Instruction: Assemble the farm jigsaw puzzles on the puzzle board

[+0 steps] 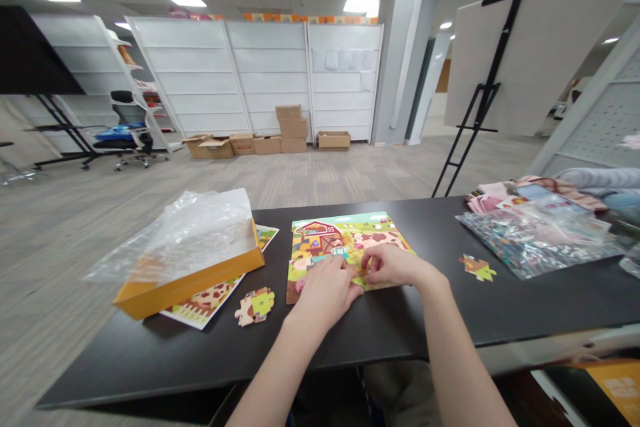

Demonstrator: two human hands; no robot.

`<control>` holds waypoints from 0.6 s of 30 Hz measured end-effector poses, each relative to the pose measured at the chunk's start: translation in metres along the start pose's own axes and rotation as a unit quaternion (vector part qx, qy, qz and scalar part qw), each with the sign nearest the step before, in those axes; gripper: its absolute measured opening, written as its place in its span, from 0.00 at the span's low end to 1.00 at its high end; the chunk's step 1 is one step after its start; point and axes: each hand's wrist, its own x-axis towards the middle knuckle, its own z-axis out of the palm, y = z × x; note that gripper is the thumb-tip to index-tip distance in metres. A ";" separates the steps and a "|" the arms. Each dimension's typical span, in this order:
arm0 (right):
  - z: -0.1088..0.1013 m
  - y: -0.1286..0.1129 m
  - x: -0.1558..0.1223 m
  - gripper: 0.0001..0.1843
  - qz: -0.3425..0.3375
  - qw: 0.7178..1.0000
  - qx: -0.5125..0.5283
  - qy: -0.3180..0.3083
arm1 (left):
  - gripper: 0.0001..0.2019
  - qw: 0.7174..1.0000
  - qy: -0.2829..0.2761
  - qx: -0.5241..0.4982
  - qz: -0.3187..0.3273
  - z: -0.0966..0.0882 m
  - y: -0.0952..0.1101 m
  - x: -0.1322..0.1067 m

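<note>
A farm-scene jigsaw puzzle (320, 233) with a red barn and a spotted cow lies flat on the black table (390, 327). My left hand (327, 283) rests palm down over its lower middle, fingers stretched out. Just right of it, my right hand (387, 265) is closed in a pinch, fingertips down at the puzzle's surface; whatever is between them is hidden. Loose puzzle pieces (256, 305) lie in a small heap to the left. More loose puzzle pieces (477, 267) lie off to the right.
At the left, an open yellow-sided box (200, 280) holds crumpled clear plastic (185, 227) and rests over a printed picture sheet (207, 303). Plastic bags (540, 233) and folded fabric (565, 187) lie at the right. The table's front edge is close to my body.
</note>
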 end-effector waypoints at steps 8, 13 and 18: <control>0.001 -0.001 -0.001 0.16 0.005 1.000 0.008 -0.004 | 0.10 0.997 -0.016 -0.045 0.055 -0.009 -0.019 -0.006; 0.000 -0.003 -0.002 0.16 0.011 1.000 0.001 0.001 | 0.10 0.997 -0.002 -0.046 0.055 -0.008 -0.022 -0.009; -0.001 -0.002 -0.001 0.16 0.007 1.000 0.009 -0.008 | 0.09 0.998 -0.001 -0.024 0.052 -0.005 -0.020 -0.004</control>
